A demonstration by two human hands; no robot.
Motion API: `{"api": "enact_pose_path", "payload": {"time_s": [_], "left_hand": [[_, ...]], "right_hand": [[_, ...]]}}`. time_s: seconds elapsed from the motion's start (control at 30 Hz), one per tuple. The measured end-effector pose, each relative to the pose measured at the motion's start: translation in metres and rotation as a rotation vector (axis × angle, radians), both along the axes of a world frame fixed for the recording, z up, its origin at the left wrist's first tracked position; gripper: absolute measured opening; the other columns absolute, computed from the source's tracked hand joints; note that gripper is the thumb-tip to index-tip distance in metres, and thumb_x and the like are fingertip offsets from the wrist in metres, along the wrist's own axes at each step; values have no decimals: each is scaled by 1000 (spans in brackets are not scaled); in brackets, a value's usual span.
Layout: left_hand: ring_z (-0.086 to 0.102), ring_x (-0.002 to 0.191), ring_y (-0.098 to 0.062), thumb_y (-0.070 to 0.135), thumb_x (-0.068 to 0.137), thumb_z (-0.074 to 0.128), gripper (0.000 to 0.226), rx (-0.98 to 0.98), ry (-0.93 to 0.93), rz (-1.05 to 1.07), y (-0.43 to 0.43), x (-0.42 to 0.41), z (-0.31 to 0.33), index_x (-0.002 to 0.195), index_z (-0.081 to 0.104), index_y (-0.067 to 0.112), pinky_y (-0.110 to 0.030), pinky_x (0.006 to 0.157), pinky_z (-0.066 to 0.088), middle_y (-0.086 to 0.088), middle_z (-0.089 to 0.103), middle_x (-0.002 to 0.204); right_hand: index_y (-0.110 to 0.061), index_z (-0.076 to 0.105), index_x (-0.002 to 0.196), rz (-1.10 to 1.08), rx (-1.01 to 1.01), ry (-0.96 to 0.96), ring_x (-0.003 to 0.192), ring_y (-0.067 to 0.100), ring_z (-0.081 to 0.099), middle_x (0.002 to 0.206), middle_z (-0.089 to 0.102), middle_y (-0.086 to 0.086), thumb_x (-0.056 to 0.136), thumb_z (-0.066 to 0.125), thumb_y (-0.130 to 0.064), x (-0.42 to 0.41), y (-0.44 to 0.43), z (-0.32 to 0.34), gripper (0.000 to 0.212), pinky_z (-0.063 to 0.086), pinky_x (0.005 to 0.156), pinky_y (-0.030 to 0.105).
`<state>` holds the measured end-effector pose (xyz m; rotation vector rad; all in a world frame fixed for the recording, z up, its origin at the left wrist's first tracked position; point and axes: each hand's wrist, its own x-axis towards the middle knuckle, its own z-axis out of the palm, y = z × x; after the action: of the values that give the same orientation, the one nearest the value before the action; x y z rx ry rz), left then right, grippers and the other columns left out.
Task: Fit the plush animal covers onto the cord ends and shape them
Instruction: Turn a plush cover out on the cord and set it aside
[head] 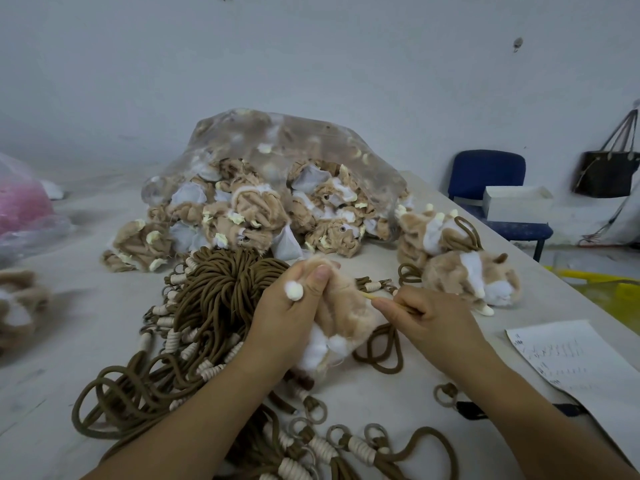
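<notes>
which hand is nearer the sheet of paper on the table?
Right. The right hand, pinching a thin stick, sits just left of the sheet of paper. The left hand, gripping the plush cover, lies beyond it, farther left.

We observe two bare forearms entering from the lower edge, each ending in a bare hand, the left hand [287,317] and the right hand [433,323] (no sleeves, gloves or rings visible), with short, unpainted fingernails.

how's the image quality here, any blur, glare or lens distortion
Head view: soft, even light, no hard shadows or glare; wide-angle bending curves the table edge at right; the left hand, right hand and plush cover are fairly sharp; the plush at far left is smeared.
</notes>
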<state>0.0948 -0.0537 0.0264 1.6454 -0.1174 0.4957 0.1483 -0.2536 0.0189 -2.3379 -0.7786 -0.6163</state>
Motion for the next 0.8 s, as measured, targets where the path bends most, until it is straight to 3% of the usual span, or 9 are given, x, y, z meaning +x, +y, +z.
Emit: {"api": "enact_pose_path", "payload": {"time_s": [0.07, 0.2, 0.27, 0.37, 0.5, 0.6, 0.7, 0.8], "left_hand": [[69, 87, -10, 56, 82, 51, 36, -13, 3, -18, 0, 0, 0, 93, 70, 27, -26, 76, 57, 5, 74, 89], [67, 78, -1, 58, 78, 49, 40, 3, 19, -4, -5, 0, -2, 90, 68, 25, -15, 67, 51, 11, 73, 83], [67, 79, 0, 64, 87, 46, 43, 43, 35, 0, -9, 0, -6, 90, 68, 27, -16, 69, 52, 12, 73, 86], [67, 85, 0, 56, 88, 43, 37, 113, 44, -16, -11, 4, -10, 93, 69, 31, -20, 77, 53, 14, 72, 90], [66, 69, 0, 68, 86, 45, 54, -20, 32, 38, -7, 3, -12, 82, 68, 19, -15, 59, 51, 6, 72, 77], [67, 76, 1, 59, 80, 49, 46, -80, 5, 54, -3, 2, -9, 88, 69, 18, -13, 64, 50, 5, 73, 81], [66, 81, 7, 56, 77, 53, 34, -103, 5, 102, -2, 2, -5, 91, 67, 29, -6, 63, 47, 21, 72, 85], [64, 80, 9, 55, 77, 54, 23, -36, -18, 155, -1, 1, -4, 86, 64, 36, -5, 63, 46, 25, 69, 83]], "right_hand": [[-27, 40, 54, 30, 95, 64, 53, 11, 47, 51, 44, -5, 80, 43, -67, -2, 2, -3, 47, 35, 52, 22], [-22, 48, 56, 78, 230, 186, 50, 4, 43, 54, 49, -3, 79, 43, -67, -6, 11, -5, 51, 34, 49, 15], [-26, 49, 55, 91, 261, 241, 50, 2, 42, 51, 48, -10, 84, 48, -55, -7, 16, -7, 40, 34, 49, 14], [-24, 49, 59, 99, 269, 276, 50, 1, 41, 50, 48, -12, 86, 53, -41, -7, 17, -10, 32, 34, 49, 14], [-28, 48, 57, 103, 237, 272, 48, 2, 40, 50, 47, -12, 80, 47, -62, -7, 17, -8, 41, 33, 47, 15], [-23, 44, 55, 77, 169, 205, 47, 4, 41, 49, 44, -8, 78, 43, -70, -3, 10, -6, 52, 33, 47, 17], [-21, 42, 57, 41, 129, 168, 46, 6, 40, 50, 43, -4, 80, 43, -70, 0, 4, -6, 54, 34, 49, 25], [-29, 45, 58, 22, 117, 187, 47, 6, 42, 50, 45, -6, 79, 41, -72, -1, 7, -6, 47, 35, 51, 26]]}}
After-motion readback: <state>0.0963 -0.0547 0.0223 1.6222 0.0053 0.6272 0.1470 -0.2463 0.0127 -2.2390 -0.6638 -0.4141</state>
